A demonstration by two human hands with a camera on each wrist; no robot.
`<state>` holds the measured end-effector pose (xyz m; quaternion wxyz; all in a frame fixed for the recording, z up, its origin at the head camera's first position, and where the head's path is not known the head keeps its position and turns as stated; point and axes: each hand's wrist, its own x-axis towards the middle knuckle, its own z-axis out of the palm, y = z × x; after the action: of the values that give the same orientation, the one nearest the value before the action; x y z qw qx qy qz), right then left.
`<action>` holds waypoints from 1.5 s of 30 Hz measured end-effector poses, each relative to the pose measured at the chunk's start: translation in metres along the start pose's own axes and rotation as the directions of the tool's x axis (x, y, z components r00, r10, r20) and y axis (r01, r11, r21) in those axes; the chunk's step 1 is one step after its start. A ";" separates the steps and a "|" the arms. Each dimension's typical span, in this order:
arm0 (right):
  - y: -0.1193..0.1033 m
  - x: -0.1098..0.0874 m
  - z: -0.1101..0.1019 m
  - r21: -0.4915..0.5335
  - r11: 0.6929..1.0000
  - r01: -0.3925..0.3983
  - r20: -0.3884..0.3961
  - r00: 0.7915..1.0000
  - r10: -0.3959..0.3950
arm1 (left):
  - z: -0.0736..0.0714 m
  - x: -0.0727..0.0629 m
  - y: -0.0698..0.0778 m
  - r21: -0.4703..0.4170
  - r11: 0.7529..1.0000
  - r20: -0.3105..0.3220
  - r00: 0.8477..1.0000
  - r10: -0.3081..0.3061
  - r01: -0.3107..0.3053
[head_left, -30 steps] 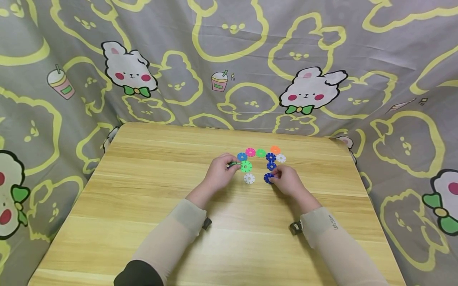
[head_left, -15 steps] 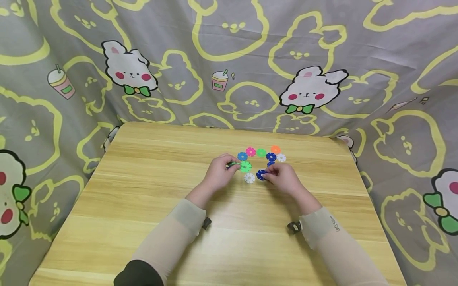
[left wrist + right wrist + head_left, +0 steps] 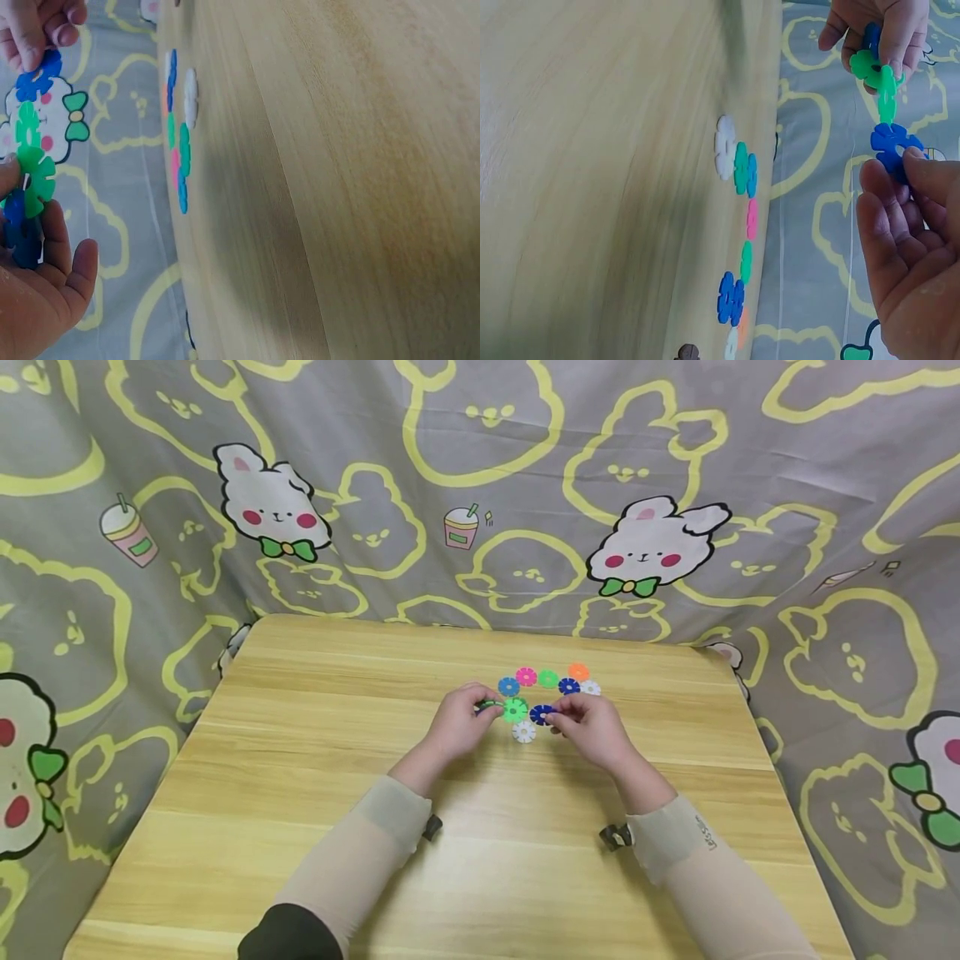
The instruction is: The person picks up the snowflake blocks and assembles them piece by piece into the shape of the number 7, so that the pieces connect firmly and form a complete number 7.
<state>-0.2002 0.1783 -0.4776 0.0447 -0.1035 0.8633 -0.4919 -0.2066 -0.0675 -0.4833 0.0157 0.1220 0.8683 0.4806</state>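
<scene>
My left hand [image 3: 467,717] holds a small chain of notched plastic snowflake discs: a blue disc [image 3: 22,236] between the fingers and two green discs [image 3: 36,180] joined beyond it. The farther green disc [image 3: 886,94] stands edge-on in the right wrist view. Thumb and fingers of my right hand [image 3: 596,727] pinch a dark blue disc [image 3: 542,715]. Its edge meets the farther green disc in both wrist views; whether the slots interlock, I cannot tell. Both hands are above the table, and the fingers partly cover the discs they hold.
Loose discs lie on the wooden table [image 3: 315,760]: white [image 3: 523,732], light blue [image 3: 508,687], pink [image 3: 527,677], green [image 3: 548,679], dark blue [image 3: 569,686], orange [image 3: 578,672] and another white one. A brown disc [image 3: 688,352] shows near the right hand. A patterned curtain [image 3: 375,527] surrounds the table.
My right hand has picked up the nearest dark blue disc from the table and brought it left, up against the green discs. The left hand has stayed nearly still with its chain.
</scene>
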 end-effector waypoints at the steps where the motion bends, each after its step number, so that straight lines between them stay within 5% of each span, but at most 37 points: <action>1: -0.001 0.000 0.000 0.001 1.000 0.004 -0.006 1.000 -0.004 | 0.000 0.000 0.000 -0.001 1.000 -0.001 1.000 0.000 0.000; 37: -0.005 0.000 0.007 0.064 0.989 0.130 -0.115 0.986 -0.122 | 0.000 -0.001 0.006 -0.090 0.996 0.008 1.000 -0.027 0.027; 45: -0.009 0.000 0.010 0.158 0.974 0.163 -0.147 0.979 -0.140 | 0.001 0.000 0.010 -0.134 0.991 -0.010 1.000 -0.018 0.016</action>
<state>-0.1972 0.1652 -0.4751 -0.0429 -0.1314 0.8090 -0.5714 -0.2045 -0.0618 -0.4751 0.0232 0.1106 0.8351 0.5383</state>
